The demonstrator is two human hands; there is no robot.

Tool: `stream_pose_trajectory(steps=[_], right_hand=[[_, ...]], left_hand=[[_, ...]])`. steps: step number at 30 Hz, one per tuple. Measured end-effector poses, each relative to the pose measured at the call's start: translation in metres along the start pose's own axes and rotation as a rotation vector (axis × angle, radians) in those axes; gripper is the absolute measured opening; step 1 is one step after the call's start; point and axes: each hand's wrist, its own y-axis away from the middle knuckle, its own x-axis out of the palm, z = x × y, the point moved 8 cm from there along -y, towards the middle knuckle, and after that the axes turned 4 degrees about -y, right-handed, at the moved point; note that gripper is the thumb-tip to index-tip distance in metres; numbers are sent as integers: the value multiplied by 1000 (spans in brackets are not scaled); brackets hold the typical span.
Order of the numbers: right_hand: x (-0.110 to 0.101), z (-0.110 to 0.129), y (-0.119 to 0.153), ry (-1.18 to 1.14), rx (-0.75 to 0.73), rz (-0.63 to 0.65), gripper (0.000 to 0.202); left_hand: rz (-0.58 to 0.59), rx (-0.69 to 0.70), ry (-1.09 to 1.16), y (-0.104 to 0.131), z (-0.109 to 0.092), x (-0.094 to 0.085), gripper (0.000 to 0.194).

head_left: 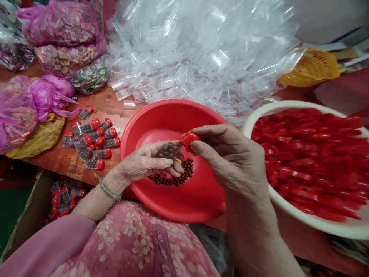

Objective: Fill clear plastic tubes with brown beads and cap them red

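Note:
Over a red basin (207, 192), my left hand (144, 163) holds a clear container (170, 151) filled with dark beads, its fingers closed round it. My right hand (230, 154) pinches a red cap (189, 140) between thumb and fingers at the container's right end. Whether the cap is fully seated on the container cannot be made out. Below my left fingers, dark brown beads (187, 169) lie on the basin floor.
Behind the basin rises a heap of clear plastic tubes (187, 77). A white tub (284, 204) of red caps stands right. Left are red-capped containers (102, 154), pink bags (66, 25) and a box (25, 215) of capped containers. A yellow basket (314, 69) is back right.

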Motion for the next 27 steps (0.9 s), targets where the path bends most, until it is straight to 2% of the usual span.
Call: stream_pose_trajectory(steps=[3, 8, 13, 16, 21, 27], right_hand=[[5, 10, -2, 93, -82, 49, 17], [15, 23, -7, 230, -203, 186, 17], [11, 30, -8, 320, -256, 261, 18], [-3, 27, -5, 281, -199, 151, 19], [-21, 5, 5, 132, -40, -79, 22], [-18, -4, 10, 76, -24, -116, 21]], left_hand=[[12, 0, -15, -1, -1, 0, 32], [22, -2, -36, -3, 0, -1, 32], [5, 10, -26, -4, 0, -4, 34], [-33, 21, -11, -3, -1, -8, 35], [-50, 50, -26, -4, -3, -10, 40], [-62, 130, -162, -1, -13, -9, 39]])
